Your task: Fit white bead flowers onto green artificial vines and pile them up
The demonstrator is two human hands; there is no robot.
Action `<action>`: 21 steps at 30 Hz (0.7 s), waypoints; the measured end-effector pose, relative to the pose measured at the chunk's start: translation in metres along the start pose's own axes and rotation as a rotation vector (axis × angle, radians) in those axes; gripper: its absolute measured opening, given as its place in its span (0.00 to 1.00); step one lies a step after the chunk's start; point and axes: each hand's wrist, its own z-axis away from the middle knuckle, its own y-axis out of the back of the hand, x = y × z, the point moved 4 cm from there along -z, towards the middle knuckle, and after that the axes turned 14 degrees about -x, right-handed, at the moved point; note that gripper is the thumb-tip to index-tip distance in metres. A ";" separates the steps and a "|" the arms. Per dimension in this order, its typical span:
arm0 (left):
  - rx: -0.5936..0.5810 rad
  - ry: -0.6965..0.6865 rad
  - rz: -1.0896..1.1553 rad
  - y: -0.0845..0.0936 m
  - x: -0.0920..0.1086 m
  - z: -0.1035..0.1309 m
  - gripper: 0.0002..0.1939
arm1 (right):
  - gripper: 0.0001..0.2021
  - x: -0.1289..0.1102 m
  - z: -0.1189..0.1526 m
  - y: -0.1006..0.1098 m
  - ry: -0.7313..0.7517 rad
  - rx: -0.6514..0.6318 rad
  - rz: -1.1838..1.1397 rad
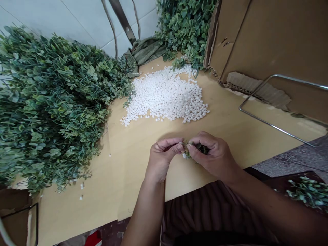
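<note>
Left hand pinches what looks like a white bud, right hand grips a leafy sprig. Probably mid-fitting; next push needs steady alignment

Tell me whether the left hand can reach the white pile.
Likely yes: only tabletop shows between the left hand and the white pile, though that hand's fingertips seem busy at a small sprig.

Single view from your head, forward and down: left hand, right hand close, tabletop beneath, tiled wall beyond.
</note>
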 end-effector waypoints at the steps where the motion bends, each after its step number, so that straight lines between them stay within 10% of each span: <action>1: 0.000 0.001 0.001 0.000 0.000 0.000 0.11 | 0.08 0.000 0.000 0.000 0.000 -0.001 0.003; 21: 0.001 0.051 -0.081 -0.004 0.002 -0.001 0.10 | 0.10 0.000 -0.001 -0.002 0.035 -0.030 0.041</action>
